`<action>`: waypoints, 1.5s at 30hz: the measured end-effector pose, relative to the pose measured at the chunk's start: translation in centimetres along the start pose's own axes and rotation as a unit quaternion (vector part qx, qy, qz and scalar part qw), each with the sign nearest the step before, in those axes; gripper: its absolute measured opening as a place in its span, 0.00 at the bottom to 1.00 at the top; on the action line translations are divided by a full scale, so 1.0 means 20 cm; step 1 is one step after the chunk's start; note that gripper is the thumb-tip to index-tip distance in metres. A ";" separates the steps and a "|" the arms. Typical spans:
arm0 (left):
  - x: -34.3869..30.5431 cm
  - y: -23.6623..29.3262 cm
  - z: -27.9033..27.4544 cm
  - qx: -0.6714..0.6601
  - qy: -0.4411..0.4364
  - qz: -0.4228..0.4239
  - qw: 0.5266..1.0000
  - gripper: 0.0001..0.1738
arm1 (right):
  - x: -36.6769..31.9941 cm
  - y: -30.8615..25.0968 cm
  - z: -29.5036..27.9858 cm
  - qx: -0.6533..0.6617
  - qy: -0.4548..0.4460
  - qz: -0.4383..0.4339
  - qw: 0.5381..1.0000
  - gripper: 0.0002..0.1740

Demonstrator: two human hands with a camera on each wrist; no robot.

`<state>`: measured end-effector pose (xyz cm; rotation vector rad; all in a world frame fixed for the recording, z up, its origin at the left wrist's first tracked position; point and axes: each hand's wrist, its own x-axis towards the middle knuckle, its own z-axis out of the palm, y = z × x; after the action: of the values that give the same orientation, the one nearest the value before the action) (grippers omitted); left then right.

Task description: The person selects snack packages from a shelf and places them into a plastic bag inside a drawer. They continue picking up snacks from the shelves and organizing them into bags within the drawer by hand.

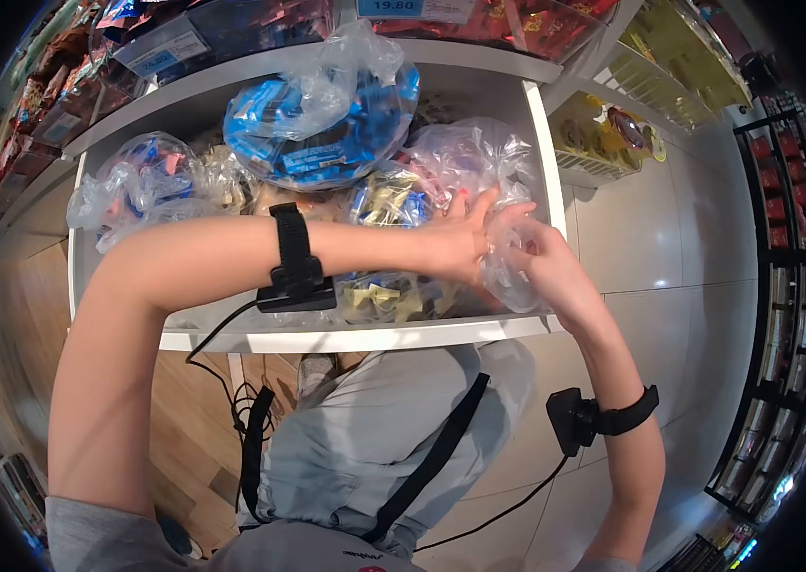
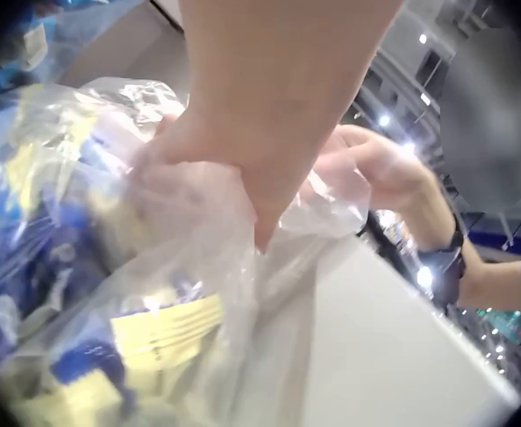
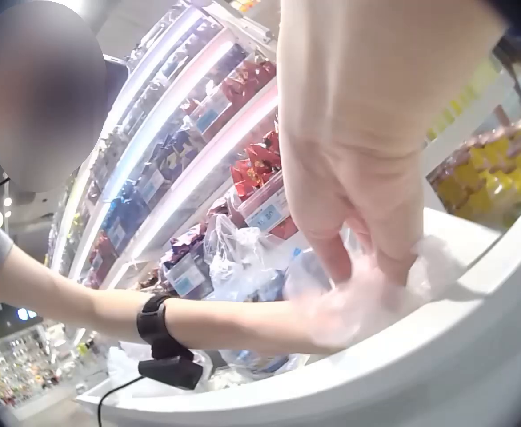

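In the head view, my left hand reaches across to the drawer's right side, its fingers in the loose top of a clear plastic bag. My right hand pinches the same film from the right, close against the left hand. The right wrist view shows the right fingers pointing down into the crumpled film, which partly veils the left hand. Yellow and blue packets show through clear plastic beneath the left hand in the left wrist view. The left thumb tip points down beside the film.
The white pull-out drawer holds several more bags, among them a large one of blue packets. Shelves with price tags rise behind it. A rack stands across the tiled floor on the right.
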<state>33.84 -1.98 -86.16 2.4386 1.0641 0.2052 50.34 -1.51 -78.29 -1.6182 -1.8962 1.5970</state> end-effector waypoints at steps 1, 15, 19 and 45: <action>0.04 -0.03 0.04 0.000 -0.001 -0.012 1.000 0.45 | -0.02 -0.01 0.00 0.036 -0.016 0.018 0.999 0.18; -0.33 -0.44 -0.40 0.041 0.145 -0.082 0.985 0.23 | -0.26 0.18 -0.06 0.126 0.069 -0.085 0.986 0.11; -0.66 -0.52 -0.53 0.037 0.158 -0.121 0.979 0.21 | -0.33 0.15 -0.01 -0.016 0.078 -0.125 0.989 0.12; -1.33 -0.87 -0.61 -0.091 0.263 -0.330 0.902 0.18 | -0.16 -0.20 0.72 -0.107 -0.105 -0.251 0.956 0.43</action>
<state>0.37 -6.61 -82.48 1.7541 1.9357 0.7175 39.08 -11.85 -79.50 -0.9291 -2.4105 1.4233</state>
